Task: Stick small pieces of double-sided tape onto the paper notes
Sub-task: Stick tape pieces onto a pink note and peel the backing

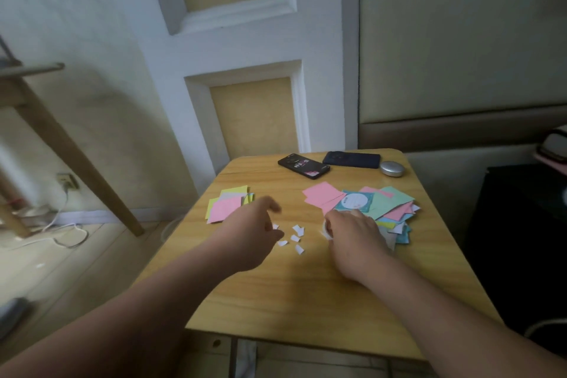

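At left, off the table: a slanted wooden leg [76, 159], a wall socket [68, 180] with a white cable [66, 232] looped across the floor.

On the wooden table [306, 301], far left: small stack of paper notes [228, 203], pink on top, yellow and green beneath, squared roughly together.

Just right of that stack: left hand [256, 228], palm down, fingers loosely curled and apart, gripping nothing visible, partly covering the nearest white scrap.

Between both hands: scattered white tape pieces [293, 238], lying flat on bare wood, apart from one another and from either stack.

Next: right hand [352, 235], fingers bunched over a pale roll of tape [326, 232] at the fingertips; roll mostly hidden, grip closed on it.

Under and beyond that hand: loose heap of notes [380, 204], pink, teal, green, white, overlapping at angles, one with a white round label.

Along the back edge: black phone [303, 166], dark phone [351, 159], small silver oval case [392, 169], close together.

No containers holding anything.
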A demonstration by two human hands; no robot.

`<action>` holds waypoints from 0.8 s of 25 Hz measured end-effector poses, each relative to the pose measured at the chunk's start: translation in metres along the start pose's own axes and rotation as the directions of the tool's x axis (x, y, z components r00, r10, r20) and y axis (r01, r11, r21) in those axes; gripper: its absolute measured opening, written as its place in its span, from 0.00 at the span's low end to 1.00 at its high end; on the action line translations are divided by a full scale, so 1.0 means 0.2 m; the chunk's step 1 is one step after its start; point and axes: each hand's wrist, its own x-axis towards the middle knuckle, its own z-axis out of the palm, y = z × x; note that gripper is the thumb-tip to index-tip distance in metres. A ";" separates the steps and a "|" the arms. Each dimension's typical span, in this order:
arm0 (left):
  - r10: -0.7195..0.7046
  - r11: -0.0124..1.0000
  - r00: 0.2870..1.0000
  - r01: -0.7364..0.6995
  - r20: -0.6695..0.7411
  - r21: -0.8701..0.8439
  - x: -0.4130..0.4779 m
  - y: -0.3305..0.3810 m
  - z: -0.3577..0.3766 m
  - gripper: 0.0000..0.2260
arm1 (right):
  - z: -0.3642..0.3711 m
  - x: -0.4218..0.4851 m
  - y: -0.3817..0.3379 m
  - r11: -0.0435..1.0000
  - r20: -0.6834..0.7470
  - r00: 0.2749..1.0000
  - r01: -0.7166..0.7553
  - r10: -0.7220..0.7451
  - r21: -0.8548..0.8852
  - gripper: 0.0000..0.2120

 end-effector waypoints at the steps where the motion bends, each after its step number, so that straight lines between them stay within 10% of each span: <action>1: -0.004 1.000 1.000 0.004 0.008 0.010 -0.01 0.02 -0.02 0.06 | -0.01 -0.01 0.00 1.000 -0.005 1.000 0.001 -0.001 0.021 0.19; 4: -0.072 0.997 0.989 0.069 -0.130 -0.032 0.01 0.01 -0.04 0.25 | -0.06 -0.03 0.00 0.983 -0.114 0.993 0.051 -0.031 0.179 0.25; 7: -0.045 0.966 0.991 0.009 -0.130 -0.260 0.04 -0.04 0.01 0.15 | -0.10 -0.06 -0.01 0.915 -0.178 0.982 0.133 -0.068 0.381 0.23; 11: 0.028 0.577 0.998 0.030 0.056 -0.816 0.06 -0.03 0.08 0.12 | -0.16 -0.13 -0.07 0.700 -0.168 0.982 0.176 -0.082 0.692 0.24; 20: 0.083 0.487 0.995 -0.084 -0.050 -0.869 0.07 -0.03 0.14 0.01 | -0.08 -0.14 -0.18 0.411 -0.094 0.995 0.092 -0.016 0.907 0.20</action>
